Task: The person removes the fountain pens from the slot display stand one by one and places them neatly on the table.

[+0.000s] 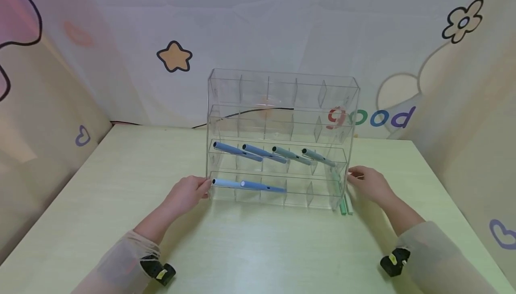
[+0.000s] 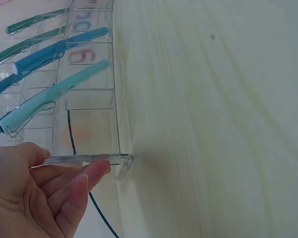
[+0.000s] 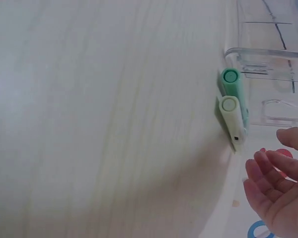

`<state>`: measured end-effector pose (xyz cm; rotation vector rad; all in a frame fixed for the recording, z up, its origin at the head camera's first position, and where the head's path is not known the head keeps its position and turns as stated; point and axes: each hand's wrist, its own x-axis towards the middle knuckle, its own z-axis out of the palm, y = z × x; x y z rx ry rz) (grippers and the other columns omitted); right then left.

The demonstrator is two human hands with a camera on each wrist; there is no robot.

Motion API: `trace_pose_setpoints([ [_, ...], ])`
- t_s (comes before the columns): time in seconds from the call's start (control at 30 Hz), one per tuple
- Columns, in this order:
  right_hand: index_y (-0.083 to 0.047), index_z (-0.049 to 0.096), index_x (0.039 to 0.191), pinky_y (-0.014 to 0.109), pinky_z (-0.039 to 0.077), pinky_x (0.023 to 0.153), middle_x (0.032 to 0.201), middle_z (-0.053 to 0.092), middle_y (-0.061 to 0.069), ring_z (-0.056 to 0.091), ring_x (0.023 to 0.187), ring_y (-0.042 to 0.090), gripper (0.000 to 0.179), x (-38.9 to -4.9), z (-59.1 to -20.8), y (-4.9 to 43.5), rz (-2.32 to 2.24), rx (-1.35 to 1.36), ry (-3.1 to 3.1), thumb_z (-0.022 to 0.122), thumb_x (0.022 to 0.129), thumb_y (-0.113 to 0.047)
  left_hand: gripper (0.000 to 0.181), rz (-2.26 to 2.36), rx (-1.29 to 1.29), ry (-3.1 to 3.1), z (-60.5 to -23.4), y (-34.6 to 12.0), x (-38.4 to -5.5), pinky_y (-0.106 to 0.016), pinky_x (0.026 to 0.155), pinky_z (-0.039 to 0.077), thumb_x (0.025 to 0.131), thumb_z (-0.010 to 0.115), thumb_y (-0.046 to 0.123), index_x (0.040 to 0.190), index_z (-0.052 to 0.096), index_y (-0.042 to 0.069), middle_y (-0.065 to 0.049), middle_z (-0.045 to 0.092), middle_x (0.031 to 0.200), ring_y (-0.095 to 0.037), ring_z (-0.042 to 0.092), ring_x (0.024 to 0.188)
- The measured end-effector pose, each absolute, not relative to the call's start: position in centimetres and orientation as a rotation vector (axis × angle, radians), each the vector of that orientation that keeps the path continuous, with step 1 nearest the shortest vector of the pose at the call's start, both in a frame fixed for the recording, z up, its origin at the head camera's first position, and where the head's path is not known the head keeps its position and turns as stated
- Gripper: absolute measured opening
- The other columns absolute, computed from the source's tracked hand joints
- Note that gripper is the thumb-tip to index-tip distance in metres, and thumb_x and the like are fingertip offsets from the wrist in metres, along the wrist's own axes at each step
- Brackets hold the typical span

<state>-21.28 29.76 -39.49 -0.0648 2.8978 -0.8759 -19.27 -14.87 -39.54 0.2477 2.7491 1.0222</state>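
Note:
A clear acrylic rack (image 1: pixel 298 185) with stepped tiers stands on the table. My left hand (image 1: pixel 189 193) grips its left side panel (image 2: pixel 84 158), thumb on one face and fingers on the other. My right hand (image 1: pixel 370 184) is beside the right end, its fingers loosely bent with nothing between them. Near that hand, a green pen (image 3: pixel 232 82) and a pale green pen (image 3: pixel 231 114) lie side by side on the table. Two blue pens, one (image 1: pixel 231 149) leftmost, and two grey-green pens (image 1: pixel 288 154) lean in one tier. Below them rest a light blue pen (image 1: pixel 226 183) and a blue pen (image 1: pixel 262 187).
The pale wooden table (image 1: pixel 258 249) extends around the rack. Behind it hangs a printed backdrop (image 1: pixel 258 34) with a star (image 1: pixel 174 56), a flower and coloured letters. Dark camera units (image 1: pixel 158 270) are strapped to both sleeves.

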Motion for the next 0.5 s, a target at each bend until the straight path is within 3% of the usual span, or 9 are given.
trace_pose_setpoints([
  [0.3, 0.006, 0.049, 0.127, 0.05, 0.045, 0.087, 0.119, 0.056, 0.025, 0.053, 0.108, 0.041, 0.044, -18.7, -37.7, 30.0, -1.133, -0.175, 2.973, 0.047, 0.098, -0.026, 0.034, 1.036, 0.235, 2.759, -39.5, -14.7, -19.3, -0.024, 0.043, 0.026, 0.097, 0.044, 0.02, 0.112, 0.065, -0.002, -0.017, 0.069, 0.094, -0.013, 0.031, 0.046],
  [0.4, 0.004, 0.049, 0.128, 0.034, 0.049, 0.084, 0.118, 0.057, 0.023, 0.055, 0.106, 0.037, 0.044, -18.0, -37.1, 29.9, -1.198, -0.158, 2.972, 0.047, 0.098, -0.028, 0.034, 1.035, 0.228, 2.763, -39.6, -14.7, -19.3, -0.023, 0.043, 0.026, 0.097, 0.044, 0.02, 0.113, 0.064, -0.002, -0.017, 0.069, 0.094, -0.013, 0.031, 0.046],
  [0.5, 0.003, 0.05, 0.128, 0.017, 0.046, 0.078, 0.119, 0.057, 0.021, 0.056, 0.105, 0.035, 0.044, -17.4, -36.7, 29.7, -1.245, -0.144, 2.96, 0.047, 0.098, -0.029, 0.034, 1.03, 0.219, 2.755, -39.6, -14.7, -19.3, -0.023, 0.043, 0.026, 0.097, 0.044, 0.021, 0.115, 0.063, -0.002, -0.016, 0.069, 0.093, -0.013, 0.03, 0.046],
])
